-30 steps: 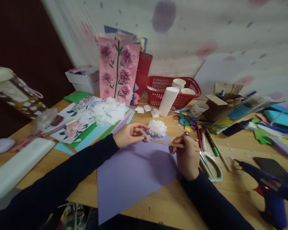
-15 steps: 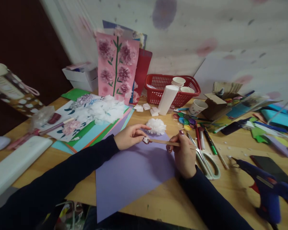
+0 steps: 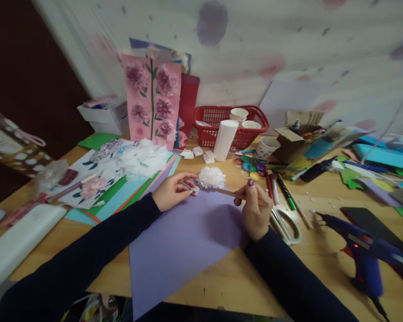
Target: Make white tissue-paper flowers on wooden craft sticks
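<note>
My left hand (image 3: 174, 192) pinches a small white piece of paper (image 3: 195, 190) between thumb and fingers, above the purple sheet (image 3: 181, 250). In my right hand (image 3: 257, 208) is a thin flat wooden stick (image 3: 226, 192), held like a pen with its tip pointing left. A gap separates that tip from the white piece. Just behind both hands, at the sheet's far edge, sits a fluffy white paper flower (image 3: 211, 177). Scissors (image 3: 286, 226) with pale handles lie beside my right wrist, their blades partly hidden by the hand.
A blue glue gun (image 3: 356, 250) with a red light rests at the right, near a dark phone (image 3: 372, 223). Behind stand a red basket (image 3: 204, 134), a white roll (image 3: 225, 141) and a paper cup (image 3: 267, 147). White tissue (image 3: 143, 158) lies on coloured sheets at the left.
The stick's tip has come away from the white piece and moved back to the right, toward the flower. My left hand keeps its pinch. The whole view has shifted slightly.
</note>
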`<state>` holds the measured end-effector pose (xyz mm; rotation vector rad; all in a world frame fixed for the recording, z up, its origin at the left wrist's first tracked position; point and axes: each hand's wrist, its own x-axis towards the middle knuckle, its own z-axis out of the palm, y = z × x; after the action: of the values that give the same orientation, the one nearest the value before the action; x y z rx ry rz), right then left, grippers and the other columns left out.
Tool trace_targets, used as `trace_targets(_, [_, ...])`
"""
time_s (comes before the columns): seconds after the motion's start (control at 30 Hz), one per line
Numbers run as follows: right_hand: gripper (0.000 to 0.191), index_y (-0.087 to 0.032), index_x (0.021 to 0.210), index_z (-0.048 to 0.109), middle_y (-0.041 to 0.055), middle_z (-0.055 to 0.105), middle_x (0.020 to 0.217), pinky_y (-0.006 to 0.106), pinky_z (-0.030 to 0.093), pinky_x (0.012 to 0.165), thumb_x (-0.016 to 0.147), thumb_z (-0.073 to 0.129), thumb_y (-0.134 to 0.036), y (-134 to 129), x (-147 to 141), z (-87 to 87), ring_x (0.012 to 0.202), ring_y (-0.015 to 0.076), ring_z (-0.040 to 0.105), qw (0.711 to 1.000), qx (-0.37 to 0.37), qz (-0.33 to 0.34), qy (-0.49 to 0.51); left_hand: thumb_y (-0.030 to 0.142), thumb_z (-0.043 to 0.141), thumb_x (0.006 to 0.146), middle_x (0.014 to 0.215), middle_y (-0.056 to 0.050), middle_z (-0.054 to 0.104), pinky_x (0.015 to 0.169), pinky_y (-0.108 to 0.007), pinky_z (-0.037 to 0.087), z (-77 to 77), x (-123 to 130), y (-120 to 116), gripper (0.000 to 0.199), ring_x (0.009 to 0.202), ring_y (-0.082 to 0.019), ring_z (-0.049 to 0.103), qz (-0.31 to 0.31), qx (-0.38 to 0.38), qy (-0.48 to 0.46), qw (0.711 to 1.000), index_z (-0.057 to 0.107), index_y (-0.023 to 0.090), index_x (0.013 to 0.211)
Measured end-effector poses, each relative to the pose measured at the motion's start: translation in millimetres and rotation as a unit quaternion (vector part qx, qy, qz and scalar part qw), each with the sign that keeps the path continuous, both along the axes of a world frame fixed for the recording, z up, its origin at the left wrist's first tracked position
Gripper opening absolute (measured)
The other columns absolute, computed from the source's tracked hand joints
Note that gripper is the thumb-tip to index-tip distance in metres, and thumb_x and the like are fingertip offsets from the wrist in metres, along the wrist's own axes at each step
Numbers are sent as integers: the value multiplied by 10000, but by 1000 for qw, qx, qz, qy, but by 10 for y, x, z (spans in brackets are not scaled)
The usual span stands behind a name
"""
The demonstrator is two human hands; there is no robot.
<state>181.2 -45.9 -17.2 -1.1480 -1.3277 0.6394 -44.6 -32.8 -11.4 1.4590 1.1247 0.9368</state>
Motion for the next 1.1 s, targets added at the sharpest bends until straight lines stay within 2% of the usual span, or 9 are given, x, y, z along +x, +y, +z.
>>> trace_targets(0.13, [462,-195,635,551,-15,545,510,241,385,518,954,356,-468,25,18,-59,478,118,523,994,17,-18,-108,205,648,698,873,-34,648,754,-314,542,19,59,-9,427,746,-145,671,15,56,38,998,547,149,1109])
trace_targets(0.27, [429,-208,657,532,-15,553,536,231,377,522,961,343,-445,40,14,-71,494,118,528,991,19,-23,-133,221,679,718,803,-23,712,926,-387,481,83,220,-14,461,834,-186,684,27,147,124,981,523,163,1147])
trace_targets(0.33, [425,-209,656,523,-16,552,536,225,368,519,965,334,-433,39,11,-61,493,115,524,988,27,-25,-147,212,691,725,782,-7,732,981,-392,437,101,312,11,467,867,-196,690,38,197,185,962,525,181,1160])
trace_targets(0.5, [429,-205,641,517,-8,556,535,223,355,527,968,332,-411,41,4,-45,500,117,525,984,24,-48,-172,134,675,738,799,10,750,918,-376,438,58,461,166,445,937,-213,668,50,314,286,904,535,211,1153])
trace_targets(0.6, [425,-205,637,513,-9,551,528,225,355,522,967,333,-403,38,3,-45,488,116,520,984,38,-57,-164,150,680,751,800,7,754,908,-400,406,20,475,252,417,950,-230,640,62,361,333,869,546,204,1142])
trace_targets(0.73, [420,-202,641,527,-8,542,518,225,363,518,969,332,-377,10,0,-47,478,112,520,985,68,-42,-155,202,667,782,810,8,757,925,-408,363,9,459,286,396,972,-232,619,74,368,363,853,546,207,1158])
trace_targets(1.1, [400,-202,622,507,-5,540,509,225,344,504,959,353,-352,13,-8,-42,460,110,510,976,87,-32,-197,192,673,781,802,24,760,916,-388,303,48,515,260,389,1010,-238,598,69,346,364,862,554,202,1151])
